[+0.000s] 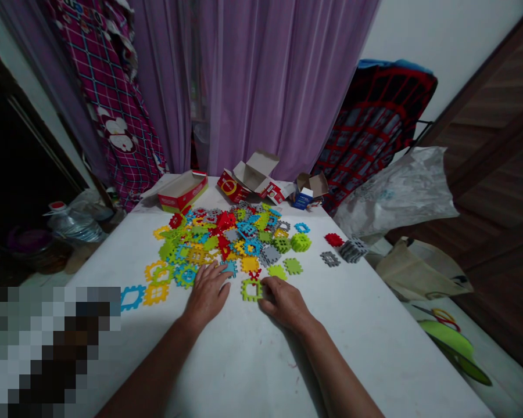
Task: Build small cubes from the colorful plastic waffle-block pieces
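Observation:
A heap of colourful interlocking plastic tiles lies spread across the far half of the white table. My left hand rests palm down at the heap's near edge, fingers stretched onto a blue tile. My right hand lies beside it, fingertips touching a green frame tile with a small red piece just beyond it. A built green cube and a grey cube stand to the right of the heap.
Open cardboard boxes stand at the table's far edge: a red one, a red-and-white one and a small blue one. A plastic bag lies right of the table. Purple curtains hang behind. A water bottle sits at left.

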Tool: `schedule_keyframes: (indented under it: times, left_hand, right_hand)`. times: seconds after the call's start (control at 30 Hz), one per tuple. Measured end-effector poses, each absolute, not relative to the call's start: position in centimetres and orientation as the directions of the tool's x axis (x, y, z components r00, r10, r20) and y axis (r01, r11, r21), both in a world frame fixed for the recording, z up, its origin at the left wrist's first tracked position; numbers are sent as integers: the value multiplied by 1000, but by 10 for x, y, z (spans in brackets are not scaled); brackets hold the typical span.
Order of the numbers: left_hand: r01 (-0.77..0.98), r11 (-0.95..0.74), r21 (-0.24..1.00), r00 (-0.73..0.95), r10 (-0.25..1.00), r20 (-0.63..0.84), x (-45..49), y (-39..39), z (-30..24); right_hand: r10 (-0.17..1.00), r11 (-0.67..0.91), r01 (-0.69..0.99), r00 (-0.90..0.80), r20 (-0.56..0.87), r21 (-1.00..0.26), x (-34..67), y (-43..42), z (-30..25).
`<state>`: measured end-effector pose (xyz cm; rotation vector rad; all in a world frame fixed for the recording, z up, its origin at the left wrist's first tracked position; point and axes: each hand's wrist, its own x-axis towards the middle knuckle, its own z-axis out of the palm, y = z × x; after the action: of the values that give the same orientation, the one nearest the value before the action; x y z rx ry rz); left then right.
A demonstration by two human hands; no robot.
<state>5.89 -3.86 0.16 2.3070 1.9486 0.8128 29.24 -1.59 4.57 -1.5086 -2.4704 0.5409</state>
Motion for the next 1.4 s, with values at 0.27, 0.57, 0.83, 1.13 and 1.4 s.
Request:
schedule_keyframes:
  times: [0.27, 0.57, 0.83, 1.13, 1.4]
  left_hand:
    - [907, -225, 357, 78, 920, 383, 58, -38, 0]
    - [913, -238, 330, 91, 910, 403, 54, -36, -3]
    - [926, -263, 271, 125, 891, 437, 48, -34, -11]
    - [938, -277, 207, 159, 877, 454, 42, -31, -21]
    - [938, -280, 206, 158, 871, 466, 41, -31, -22]
  right_hand:
    - [982, 160, 752, -54, 182, -640, 325, -27, 10]
    - [851, -55, 584, 452, 268, -810, 372, 37, 20]
    - [838, -83, 625, 465, 285, -776, 372, 84, 20]
    - [860, -136, 711, 431, 274, -690, 366, 98, 24]
    - [864, -175, 708, 443, 238, -684, 362, 98, 23]
